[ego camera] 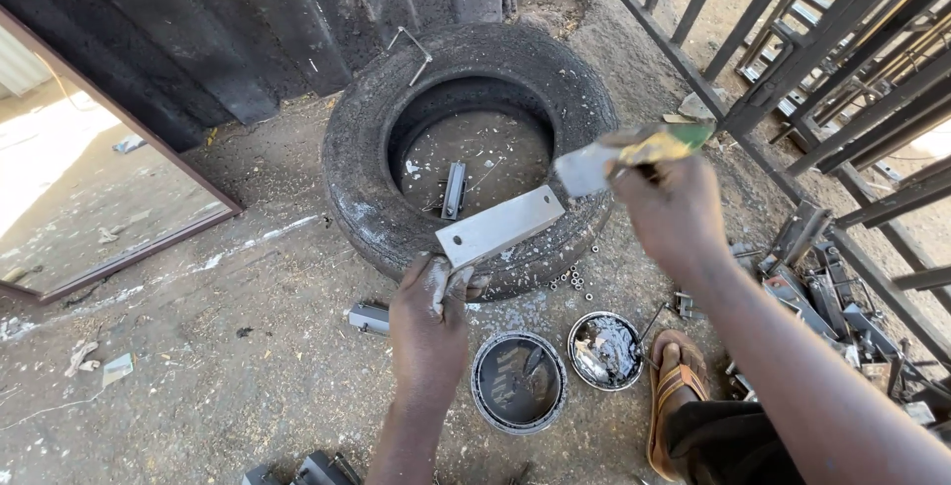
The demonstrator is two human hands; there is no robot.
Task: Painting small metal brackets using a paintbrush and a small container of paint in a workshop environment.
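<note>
left hand (429, 319) fingers clamped on grey metal bar (500, 226), angled up over tyre (357, 163); right hand (672, 210) fingers closed around putty knife (634, 151), blade near bar's far end; filler tins (518, 381) near.

Flat grey metal bar (500, 226) tilted above tyre; silver-smeared paintbrush (634, 152) raised beside it

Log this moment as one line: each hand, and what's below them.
left hand: holds grey metal bar | right hand: holds putty knife | below: tyre, two open tins
</note>
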